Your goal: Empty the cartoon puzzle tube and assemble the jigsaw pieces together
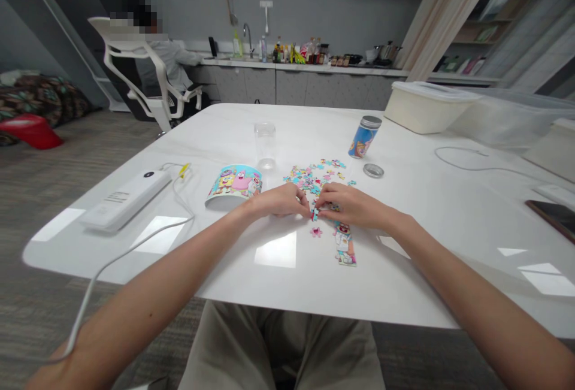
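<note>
Both my hands meet over the white table. Between the fingertips of my left hand [290,200] and my right hand [344,204] is a small red and blue puzzle piece [314,215], pinched from both sides. A loose pink piece [315,232] lies just below it. Beside my right hand, a joined strip of puzzle [345,249] runs towards the table's front edge, its upper end partly under the hand. Beyond my hands spreads a pile of loose pieces [309,179]. Left of them stands a curved cartoon picture sheet [236,183].
A clear jar [266,147], a blue cartoon can [365,137] and a metal lid [373,170] stand beyond the pieces. A power strip [130,198] with a cable is at left; storage boxes [429,108] and a phone [554,217] at right. A person sits behind, left.
</note>
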A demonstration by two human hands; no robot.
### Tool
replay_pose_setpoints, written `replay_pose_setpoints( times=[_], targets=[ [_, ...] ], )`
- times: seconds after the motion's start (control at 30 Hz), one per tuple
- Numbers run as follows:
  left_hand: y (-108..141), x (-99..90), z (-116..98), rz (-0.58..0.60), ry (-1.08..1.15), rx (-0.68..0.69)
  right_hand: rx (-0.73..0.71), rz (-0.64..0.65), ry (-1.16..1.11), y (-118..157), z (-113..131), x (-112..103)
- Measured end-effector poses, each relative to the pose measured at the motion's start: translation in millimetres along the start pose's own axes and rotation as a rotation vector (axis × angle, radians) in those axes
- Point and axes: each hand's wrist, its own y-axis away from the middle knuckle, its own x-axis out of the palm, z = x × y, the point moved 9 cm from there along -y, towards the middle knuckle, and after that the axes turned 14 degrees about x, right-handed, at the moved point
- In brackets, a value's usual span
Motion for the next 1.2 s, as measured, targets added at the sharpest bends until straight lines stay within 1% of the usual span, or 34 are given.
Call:
replay_pose_setpoints(
  times=[0.23, 0.33, 0.47, 0.6, 0.7, 0.83, 0.9, 0.97, 1.07, 1.13, 1.2],
  targets=[
    [-2, 1.5, -1, 0.008, -0.057, 0.023, 0.022, 0.000, -0.002, 0, -3, 1],
    [0, 0.2, -1, 0.015, -0.070, 0.013, 0.029, -0.001, -0.005, 0, -3, 0],
    [5, -5.9, -5, 0.041, -0.125, 0.013, 0.028, 0.000, -0.003, -2, -4, 0],
    [11, -14.3, -12, 0.043, -0.229, 0.031, 0.030, -0.015, -0.008, -3, -10, -2],
    [12, -20.5, -17, 0.005, -0.349, 0.074, 0.058, -0.032, -0.026, -3, -17, -4],
    [13, -30.6, -24, -0.109, -0.562, 0.123, 0.078, -0.062, -0.016, -4, -25, -7],
    [16, -33.3, -27, -0.155, -0.664, 0.129, 0.089, -0.097, 0.009, -5, -28, -9],
    [18, -35.3, -31, -0.194, -0.761, 0.126, 0.132, -0.157, 0.034, -6, -33, -13],
    [22, -38.0, -30, -0.230, -0.866, 0.100, 0.264, -0.271, 0.057, -5, -49, -19],
    [21, -36.7, -26, -0.204, -0.880, 0.097, 0.370, -0.321, 0.084, -4, -62, -21],
    [18, -33.6, -20, -0.146, -0.878, 0.093, 0.481, -0.317, 0.119, -3, -75, -19]
  ],
)
